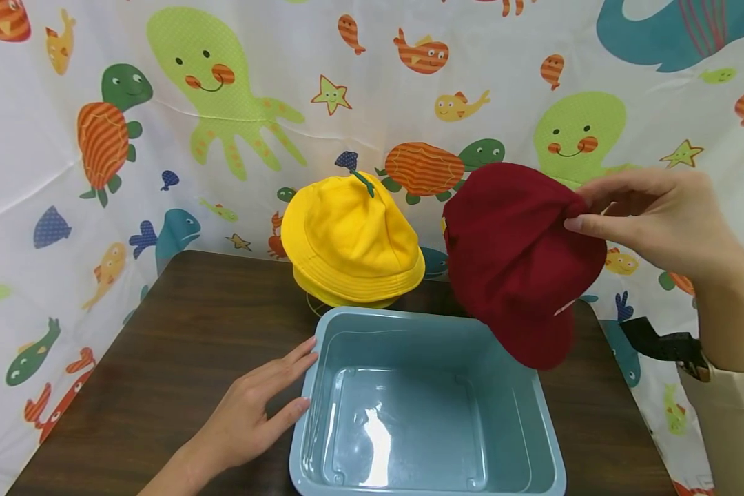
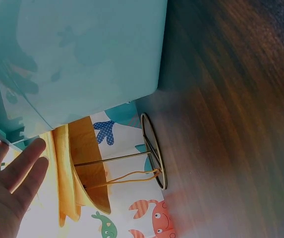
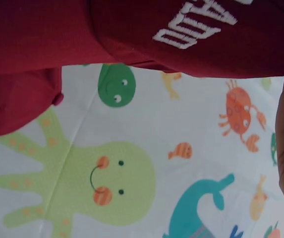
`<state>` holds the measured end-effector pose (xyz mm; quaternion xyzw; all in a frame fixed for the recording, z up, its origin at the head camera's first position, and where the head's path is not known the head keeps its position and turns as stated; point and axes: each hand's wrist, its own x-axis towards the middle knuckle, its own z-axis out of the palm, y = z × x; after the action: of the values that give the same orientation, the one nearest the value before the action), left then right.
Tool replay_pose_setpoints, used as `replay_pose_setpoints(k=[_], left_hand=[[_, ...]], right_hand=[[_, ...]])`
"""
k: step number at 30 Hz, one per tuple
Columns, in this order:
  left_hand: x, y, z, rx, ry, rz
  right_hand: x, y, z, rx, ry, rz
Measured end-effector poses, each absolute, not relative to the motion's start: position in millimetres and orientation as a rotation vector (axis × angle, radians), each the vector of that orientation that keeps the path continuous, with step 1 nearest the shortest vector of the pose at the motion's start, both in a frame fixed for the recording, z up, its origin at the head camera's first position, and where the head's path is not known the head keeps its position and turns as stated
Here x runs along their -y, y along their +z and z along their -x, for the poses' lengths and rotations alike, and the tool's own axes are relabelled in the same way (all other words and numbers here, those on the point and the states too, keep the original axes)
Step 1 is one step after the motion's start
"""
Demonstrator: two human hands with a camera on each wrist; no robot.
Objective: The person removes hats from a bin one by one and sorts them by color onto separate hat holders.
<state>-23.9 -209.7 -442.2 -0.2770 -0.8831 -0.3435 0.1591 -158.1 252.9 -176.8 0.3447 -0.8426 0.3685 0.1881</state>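
The red cap [image 1: 521, 265] was pinched in the right hand [image 1: 651, 220] above the far right of the tub [image 1: 548, 441], steadied by the flat, released left hand [image 1: 248, 413]; lowering and letting go seemed called for next.

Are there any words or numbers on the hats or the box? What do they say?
Red hat: white stitched letters run off the top edge of the right wrist view and appear upside down; they cannot be read for sure. In the head view only a tiny white bit shows, too small to read.
Yellow hat: no words show.
Blue bin: no words show.
Sea-animal curtain: pictures only, no words.
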Motion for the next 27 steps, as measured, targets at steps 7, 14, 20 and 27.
replay_pose_setpoints(k=[7, 14, 20, 27], left_hand=[[210.0, -442.5, 24.4, 2.523, -0.984, 0.796], [209.8, -440.9, 24.3, 2.521, -0.977, 0.797], [209.2, -440.7, 24.3, 2.535, -0.992, 0.788], [209.2, -441.2, 24.6, 2.523, -0.972, 0.797]], right_hand=[[-261.0, -170.5, 164.1, 2.425, 0.907, -0.838], [-268.7, -168.7, 177.2, 2.452, 0.811, -0.768], [-275.0, -166.6, 186.6, 2.516, 0.848, -0.650], [-281.3, -170.7, 198.0, 2.558, 0.849, -0.601]])
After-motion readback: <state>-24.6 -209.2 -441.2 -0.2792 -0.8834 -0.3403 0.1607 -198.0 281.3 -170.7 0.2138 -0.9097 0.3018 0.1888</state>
